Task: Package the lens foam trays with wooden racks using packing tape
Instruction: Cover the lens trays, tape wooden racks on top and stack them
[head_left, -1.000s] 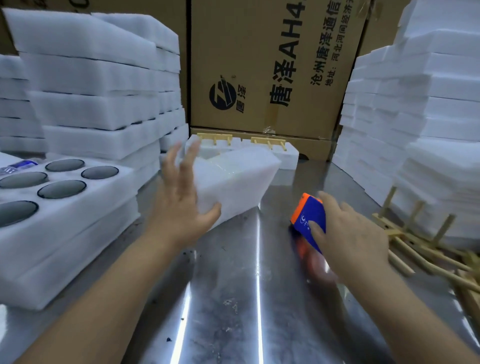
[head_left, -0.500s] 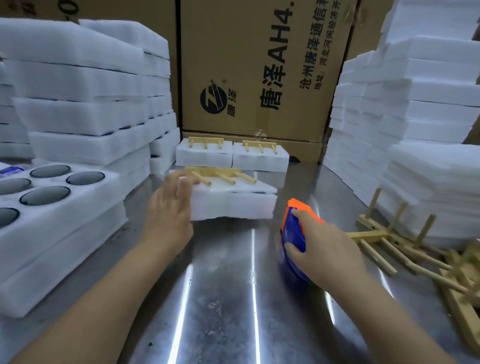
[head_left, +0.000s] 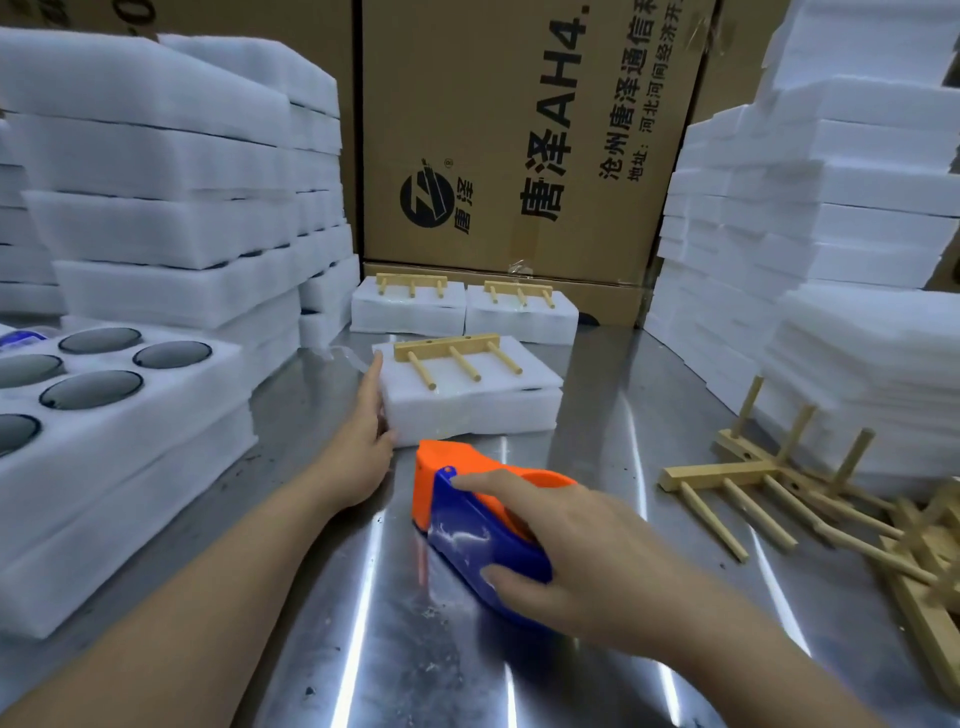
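A head-worn camera looks down on a shiny metal table (head_left: 363, 649). Just above the frame's centre lies a white foam tray (head_left: 467, 413), flat on the table, with a wooden rack (head_left: 447, 349) lying on top, its three pegs pointing toward the viewer. The left hand (head_left: 363, 436) lies against the tray's left side, fingers straight and flat along the foam. Below centre, the right hand (head_left: 582, 551) grips a blue and orange tape dispenser (head_left: 462, 525) that sits on the table just in front of the tray, forefinger stretched along its top, thumb on its near side.

Toward the upper centre, two more foam trays topped with racks (head_left: 410, 317) sit side by side before a printed cardboard box (head_left: 519, 130). Tall stacks of white foam (head_left: 156, 156) fill both sides. At the left edge an open tray holds dark round lenses (head_left: 91, 389). Loose wooden racks (head_left: 727, 473) lie heaped at lower right.
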